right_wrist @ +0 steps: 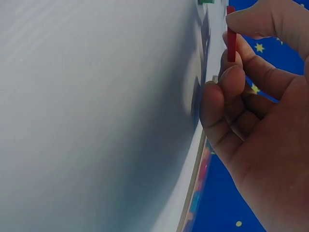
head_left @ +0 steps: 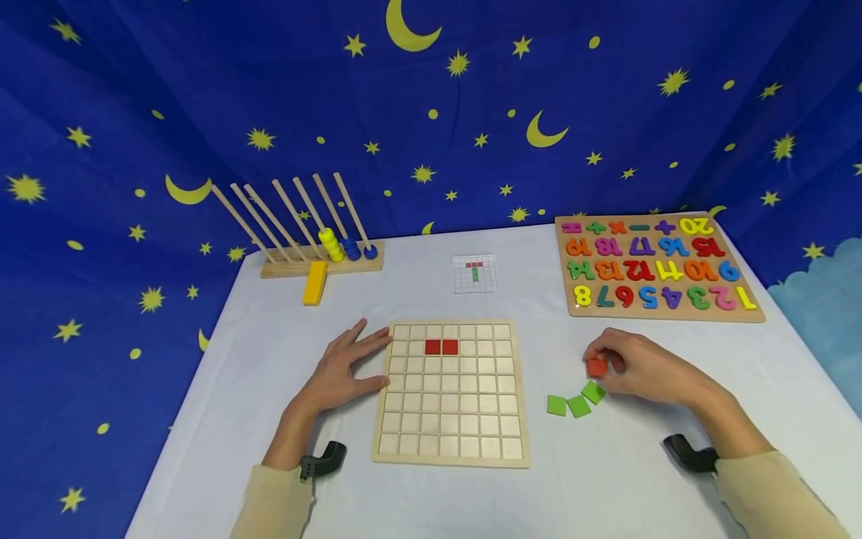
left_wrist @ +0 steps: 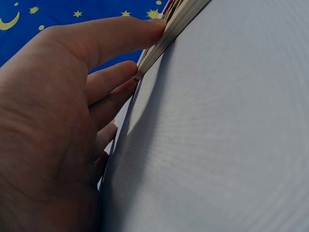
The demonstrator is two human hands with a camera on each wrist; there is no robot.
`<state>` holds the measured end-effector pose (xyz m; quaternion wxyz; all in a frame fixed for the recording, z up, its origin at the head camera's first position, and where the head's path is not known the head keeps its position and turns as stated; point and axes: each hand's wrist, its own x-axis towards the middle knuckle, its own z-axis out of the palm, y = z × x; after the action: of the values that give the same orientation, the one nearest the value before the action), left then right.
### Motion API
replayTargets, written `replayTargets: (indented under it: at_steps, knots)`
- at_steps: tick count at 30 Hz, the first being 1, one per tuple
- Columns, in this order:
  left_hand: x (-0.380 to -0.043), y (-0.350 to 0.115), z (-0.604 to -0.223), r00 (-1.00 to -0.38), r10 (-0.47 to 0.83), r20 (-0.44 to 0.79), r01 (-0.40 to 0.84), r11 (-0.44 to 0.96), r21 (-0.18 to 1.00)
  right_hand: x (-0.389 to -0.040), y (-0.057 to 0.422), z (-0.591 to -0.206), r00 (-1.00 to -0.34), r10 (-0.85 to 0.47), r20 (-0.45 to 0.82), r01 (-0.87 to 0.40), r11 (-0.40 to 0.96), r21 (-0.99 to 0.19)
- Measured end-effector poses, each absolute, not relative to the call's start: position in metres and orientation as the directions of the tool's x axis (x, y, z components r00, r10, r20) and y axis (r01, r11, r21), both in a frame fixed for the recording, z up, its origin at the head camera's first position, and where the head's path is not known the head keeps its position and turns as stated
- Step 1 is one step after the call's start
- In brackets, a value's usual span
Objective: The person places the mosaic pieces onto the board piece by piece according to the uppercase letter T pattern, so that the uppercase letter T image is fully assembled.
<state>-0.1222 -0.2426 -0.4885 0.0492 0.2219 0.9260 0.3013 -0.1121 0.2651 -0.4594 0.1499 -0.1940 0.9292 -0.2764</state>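
Observation:
My left hand point(head_left: 342, 372) touches the left edge of a wooden grid board point(head_left: 387, 442), its fingers spread and fairly straight; the left wrist view shows the thumb and fingertips against the rim. Two red square tiles point(head_left: 441, 347) sit side by side in the board's second row. Right of the board, my right hand point(head_left: 643, 367) pinches another red tile point(right_wrist: 231, 46) between thumb and fingers, just above the table. Close below that hand lie three green tiles point(head_left: 578, 406) in a slanting row on the white cloth.
Behind the board lies a small pattern card point(head_left: 465, 283) with a red and green T. An abacus with pegs and beads point(head_left: 330, 245) stands back left, a yellow block point(head_left: 314, 283) in front of it. A number puzzle board point(head_left: 569, 299) lies back right. A starry curtain point(head_left: 471, 172) hangs behind.

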Motion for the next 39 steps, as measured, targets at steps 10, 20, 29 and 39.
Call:
replayTargets:
  at_steps: [10,20,29,39]
  knots:
    - [-0.123,-0.243,-0.488,-0.898,0.438,0.036,0.377,0.727,0.574,-0.118,0.252,-0.458,-0.881,-0.440,-0.174,-0.265,0.763,-0.589]
    - [-0.125,-0.242,-0.489,-0.899,0.438,0.011,0.363,0.730,0.579,-0.121,0.241,-0.460,-0.886,-0.431,-0.172,-0.256,0.762,-0.594]
    - [-0.125,-0.243,-0.488,-0.902,0.432,0.017,0.361,0.732,0.577,-0.131,0.227,-0.461,-0.870,-0.474,-0.135,-0.306,0.735,-0.606]
    - [-0.124,-0.243,-0.487,-0.902,0.432,0.021,0.363,0.729,0.580,-0.137,0.207,-0.460,-0.856,-0.504,-0.115,-0.331,0.706,-0.626]
